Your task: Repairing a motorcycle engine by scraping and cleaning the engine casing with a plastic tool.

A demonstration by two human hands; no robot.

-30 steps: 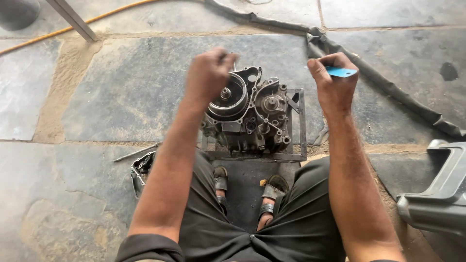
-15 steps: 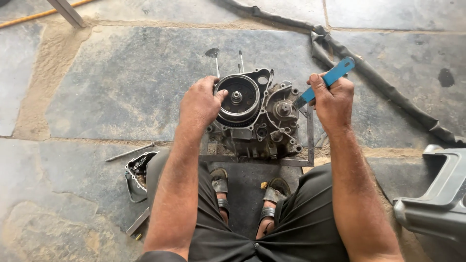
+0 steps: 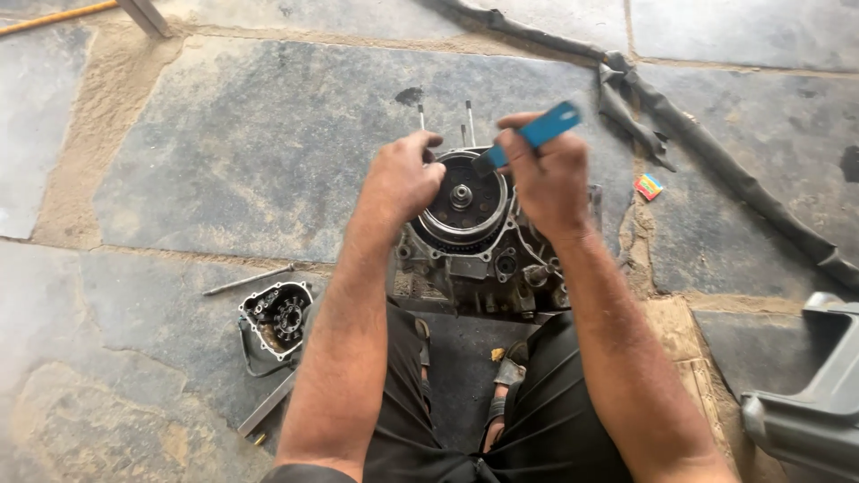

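- The engine block [image 3: 483,259] stood on the stone floor [image 3: 224,134], between the person's knees and near the middle of a large dark slab.
- The left hand [image 3: 403,177] was curled over the left rim of the round flywheel [image 3: 463,199] on top of the block, fingers bent and touching it.
- The right hand [image 3: 548,179] was closed around a blue-handled tool [image 3: 537,136], its dark tip resting at the flywheel's upper right edge.
- A removed cover with wires [image 3: 276,317] lay on the floor left of the block, beside the left forearm.
- A thin metal rod [image 3: 248,281] lay just above that cover.
- A black rubber strip [image 3: 716,161] ran along the slab's right edge.
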